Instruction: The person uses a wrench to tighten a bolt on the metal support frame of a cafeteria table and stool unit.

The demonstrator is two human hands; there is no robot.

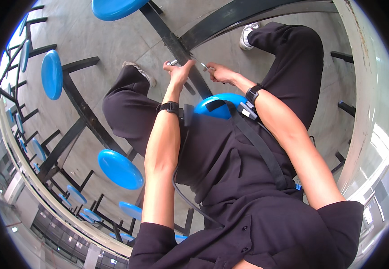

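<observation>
My left hand (179,71) is at the left side of a dark metal beam (175,46), its thumb reaching over the beam. Its fingers close on a short shiny metal piece (173,62) whose kind is too small to tell. Across the beam, my right hand (222,73) grips a slim silver metal tool (203,65). That tool slants up and left toward the beam; whether its tip touches is unclear. The beam runs down between my knees to a blue round seat (219,101), partly covered by my clothing.
Another blue round seat (119,8) is at the far end of the beam. A curved dark leg (230,20) branches off to the right. More seats on dark frames, including one blue seat (52,75), stand at left. A pale rail (358,58) bends along the right.
</observation>
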